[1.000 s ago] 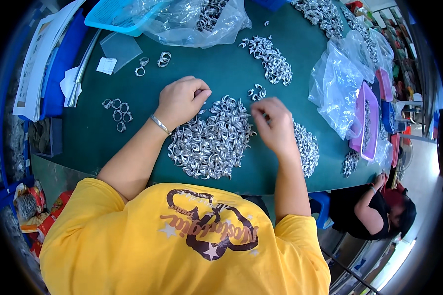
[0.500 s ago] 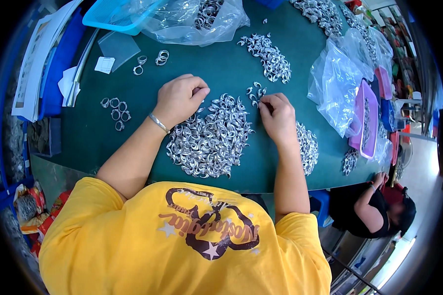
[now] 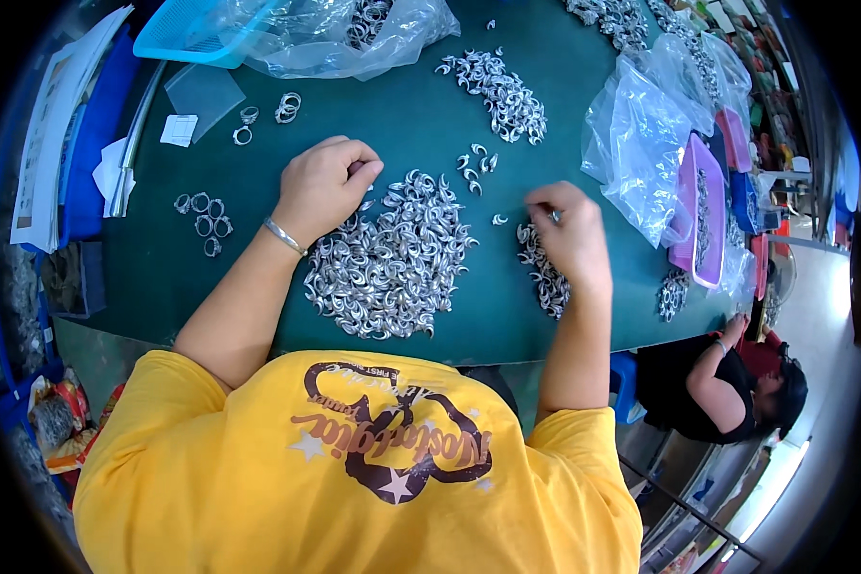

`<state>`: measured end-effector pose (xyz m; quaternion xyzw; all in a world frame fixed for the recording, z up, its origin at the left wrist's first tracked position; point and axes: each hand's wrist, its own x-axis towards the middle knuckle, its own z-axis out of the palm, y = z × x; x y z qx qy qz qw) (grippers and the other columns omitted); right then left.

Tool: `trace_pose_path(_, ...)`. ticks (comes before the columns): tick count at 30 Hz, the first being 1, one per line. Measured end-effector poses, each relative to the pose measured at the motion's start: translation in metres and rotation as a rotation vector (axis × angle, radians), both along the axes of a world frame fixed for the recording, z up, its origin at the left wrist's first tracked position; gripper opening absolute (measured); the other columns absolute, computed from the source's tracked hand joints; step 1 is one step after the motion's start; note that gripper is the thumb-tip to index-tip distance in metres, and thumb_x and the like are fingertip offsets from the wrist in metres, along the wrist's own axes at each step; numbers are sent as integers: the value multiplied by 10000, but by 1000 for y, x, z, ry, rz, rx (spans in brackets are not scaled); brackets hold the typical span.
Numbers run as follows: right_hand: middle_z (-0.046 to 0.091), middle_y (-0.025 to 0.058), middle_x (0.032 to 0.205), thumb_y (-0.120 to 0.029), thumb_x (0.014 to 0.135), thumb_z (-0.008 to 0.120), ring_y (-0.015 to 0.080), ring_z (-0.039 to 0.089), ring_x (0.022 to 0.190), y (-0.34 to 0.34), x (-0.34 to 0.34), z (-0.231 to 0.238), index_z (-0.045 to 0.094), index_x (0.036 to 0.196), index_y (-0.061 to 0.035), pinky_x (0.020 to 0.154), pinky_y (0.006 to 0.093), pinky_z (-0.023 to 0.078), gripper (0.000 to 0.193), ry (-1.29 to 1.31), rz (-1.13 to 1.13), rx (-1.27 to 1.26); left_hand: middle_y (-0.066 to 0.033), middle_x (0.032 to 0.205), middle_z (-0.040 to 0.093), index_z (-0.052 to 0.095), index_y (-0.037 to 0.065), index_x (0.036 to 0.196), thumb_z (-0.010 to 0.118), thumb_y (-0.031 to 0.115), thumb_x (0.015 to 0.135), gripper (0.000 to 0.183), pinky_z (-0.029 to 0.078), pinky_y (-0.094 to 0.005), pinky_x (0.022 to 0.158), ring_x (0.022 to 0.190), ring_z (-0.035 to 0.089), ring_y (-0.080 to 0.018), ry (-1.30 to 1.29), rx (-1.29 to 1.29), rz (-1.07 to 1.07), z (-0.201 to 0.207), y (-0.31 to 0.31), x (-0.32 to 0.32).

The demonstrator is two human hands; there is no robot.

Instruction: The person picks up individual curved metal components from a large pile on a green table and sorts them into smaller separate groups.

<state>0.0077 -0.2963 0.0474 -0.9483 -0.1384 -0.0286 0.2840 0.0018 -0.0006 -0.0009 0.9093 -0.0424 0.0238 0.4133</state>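
A large heap of small silver crescent-shaped metal pieces [image 3: 387, 263] lies on the green tabletop in front of me. At its upper left edge rests my left hand [image 3: 327, 184], fingers curled and thumb pressed in; what they hold, if anything, is hidden. My right hand [image 3: 574, 234] hovers over a smaller pile of crescents [image 3: 543, 277], partly covering it. Its fingers are bent together, and a small silver piece [image 3: 555, 217] shows between them. Several loose crescents [image 3: 475, 167] lie between the heaps, with a single crescent [image 3: 498, 220] left of my right hand.
Farther off sits another crescent pile [image 3: 497, 96]. Silver rings [image 3: 204, 222] lie at left. A blue basket [image 3: 167, 43] and plastic bag [image 3: 354, 48] stand at the back; another bag [image 3: 631, 153] and a pink tray [image 3: 700, 210] at right. A person [image 3: 717, 387] sits beyond the table.
My right hand has left the loose crescents and moved right, over the smaller pile. A single crescent now lies apart to its left. The view has shifted slightly; my left hand keeps its place.
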Motion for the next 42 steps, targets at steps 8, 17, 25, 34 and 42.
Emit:
trace_pose_path(8, 638, 86, 815, 65, 694, 621, 313, 603, 837, 22, -11, -15, 656, 769, -57, 751, 418, 466, 147, -36, 233, -125, -49, 763, 603, 689, 76, 857, 666, 192, 844, 119, 448, -326, 591, 653, 591, -213, 1, 9, 5, 0, 1, 0)
trace_pose_path(17, 656, 113, 845, 31, 715, 646, 322, 595, 796, 5, -12, -3, 663, 791, -46, 723, 430, 472, 110, -137, -48, -18, -45, 759, 596, 687, 74, 863, 665, 192, 849, 121, 443, -320, 585, 639, 578, -205, -65, -10, 1, -4, -1, 0)
trace_pose_path(25, 654, 82, 799, -20, 693, 656, 297, 612, 800, 17, -23, -22, 677, 763, -77, 704, 428, 461, 92, -181, 41, -173, -46, 757, 596, 684, 69, 864, 659, 201, 862, 134, 434, -296, 569, 617, 572, -185, -44, 18, -5, -5, 1, 1)
trace_pose_path(34, 647, 86, 798, -27, 758, 660, 308, 610, 799, 2, -12, -5, 685, 821, -62, 708, 420, 471, 76, -184, -45, -126, -53, 769, 607, 688, 68, 867, 667, 193, 849, 129, 448, -318, 590, 653, 594, -212, -20, 0, -1, 0, -1, 1)
trace_pose_path(42, 625, 98, 846, 19, 720, 656, 314, 605, 789, 45, 3, -40, 645, 811, -46, 715, 421, 489, 113, -272, 114, -49, -49, 771, 613, 691, 75, 859, 665, 195, 848, 123, 455, -321, 597, 664, 602, -216, 12, -13, 5, 2, 0, 0)
